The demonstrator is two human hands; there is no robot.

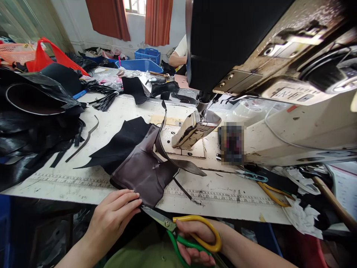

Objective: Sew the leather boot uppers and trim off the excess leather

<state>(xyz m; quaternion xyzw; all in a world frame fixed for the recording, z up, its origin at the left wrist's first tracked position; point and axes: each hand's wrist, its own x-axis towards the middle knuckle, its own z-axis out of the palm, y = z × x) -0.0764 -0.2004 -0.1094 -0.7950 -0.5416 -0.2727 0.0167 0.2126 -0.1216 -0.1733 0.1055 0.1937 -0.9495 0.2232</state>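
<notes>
My left hand (115, 212) grips the near edge of a dark brown leather piece (139, 169), with its fingers bent over the edge. Black lining (122, 143) spreads out beneath the leather to the far left. In my right hand (198, 238) is a pair of scissors (167, 223) with one yellow and one green handle. Their blades point left and meet the leather's edge close to my left fingertips; the tips are partly hidden. A loose narrow leather strip (167, 154) curves over the right side of the piece.
Behind the leather stands a post-bed sewing machine (195, 130). Black leather pieces (30, 119) are heaped at the left. Small blue snips (252, 176) and yellow-handled scissors (275, 193) lie at the right. A printed ruler (223, 196) runs along the table's front edge. Another person's arm (178, 58) shows at the back.
</notes>
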